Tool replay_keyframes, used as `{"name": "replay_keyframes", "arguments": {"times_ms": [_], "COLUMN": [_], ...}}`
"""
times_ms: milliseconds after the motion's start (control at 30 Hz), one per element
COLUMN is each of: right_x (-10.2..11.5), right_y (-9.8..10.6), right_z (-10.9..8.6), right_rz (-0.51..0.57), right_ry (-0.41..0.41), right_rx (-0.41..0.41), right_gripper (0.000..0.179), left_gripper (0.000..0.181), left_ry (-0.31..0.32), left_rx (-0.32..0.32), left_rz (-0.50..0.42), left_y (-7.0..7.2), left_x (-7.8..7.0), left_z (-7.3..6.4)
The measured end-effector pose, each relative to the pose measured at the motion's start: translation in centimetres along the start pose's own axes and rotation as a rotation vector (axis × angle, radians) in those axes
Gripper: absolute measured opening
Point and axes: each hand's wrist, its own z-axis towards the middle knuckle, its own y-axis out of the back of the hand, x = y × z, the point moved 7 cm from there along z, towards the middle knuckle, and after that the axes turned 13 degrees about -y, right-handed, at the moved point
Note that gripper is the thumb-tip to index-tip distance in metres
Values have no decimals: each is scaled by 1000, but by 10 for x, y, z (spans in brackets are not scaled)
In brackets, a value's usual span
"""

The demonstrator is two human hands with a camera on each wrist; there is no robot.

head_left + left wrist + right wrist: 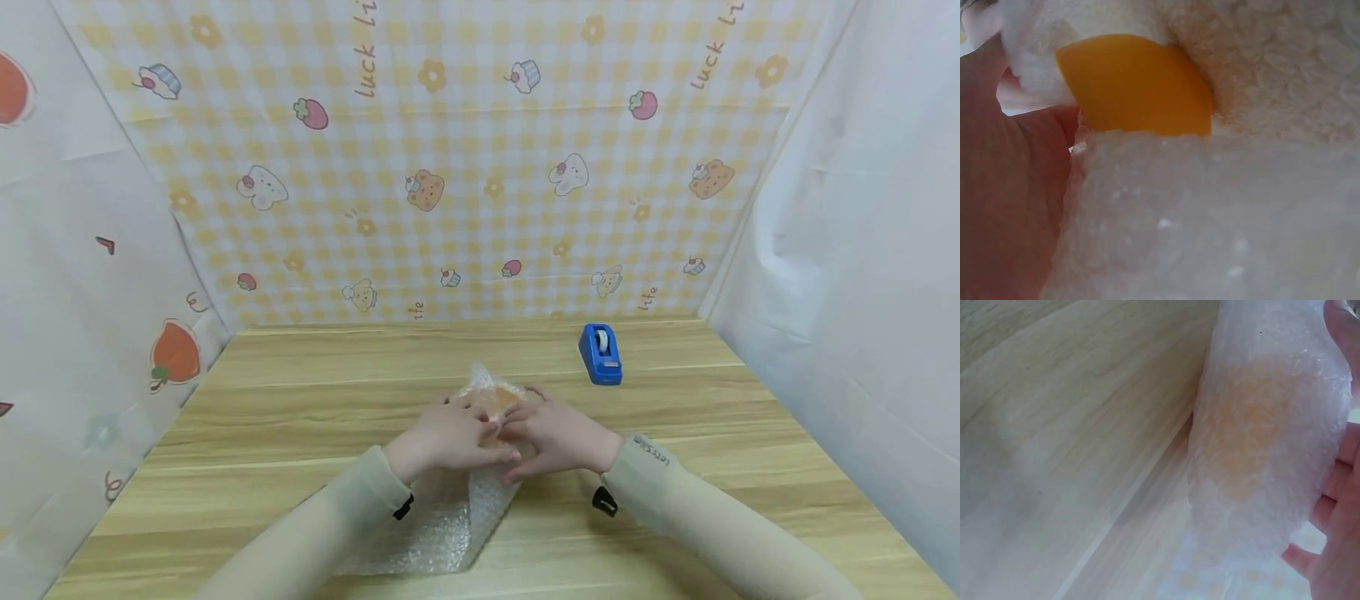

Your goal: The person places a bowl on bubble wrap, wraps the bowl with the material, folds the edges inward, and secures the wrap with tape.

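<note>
On the table lies a sheet of bubble wrap [427, 529], part of it folded round an orange thing [1138, 87]. In the left wrist view the orange thing shows a smooth curved edge in an opening of the wrap; its full shape is hidden. Through the plastic in the right wrist view, it appears as a blurred orange patch. My left hand [453, 435] holds the folded wrap from the left. My right hand [558, 435] grips the bundle's right side, thumb and fingers along its edge. Both hands meet over the bundle, their fingertips close together.
Beyond my right hand, a blue tape dispenser [601, 354] with a roll in it stands on the wood-grain table [315, 392]. A checked yellow cloth [465, 125] hangs behind the table, and white cloths hang at both sides.
</note>
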Motion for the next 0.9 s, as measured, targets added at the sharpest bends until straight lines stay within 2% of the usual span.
{"name": "replay_keyframes", "arguments": {"times_ms": [67,167,300,500,633,767,900], "right_x": [-1,-3,-3,2,4,5,6], "right_y": [3,7,7,-1,-8,-15,-18], "right_z": [0,0,0,3,4,7,11], "right_rz": [6,10,9,-43,-67,-67,-71], "right_ry": [7,6,7,16,-10,-45,-61], "right_rx": [-41,-99,-122,-61,-7,47,83], "right_gripper": [64,73,86,74,79,86,87], "left_gripper": [79,80,80,80,77,72,65], "left_ry": [13,23,24,41,34,1,-64], "left_rx": [2,11,24,36,28,12,-18], "left_rz": [17,35,50,74,80,55,-27], "left_y": [-3,-6,-6,-3,-2,-4,-4], "left_x": [2,4,2,-1,-1,2,7], "left_z": [1,2,2,0,0,1,-5]}}
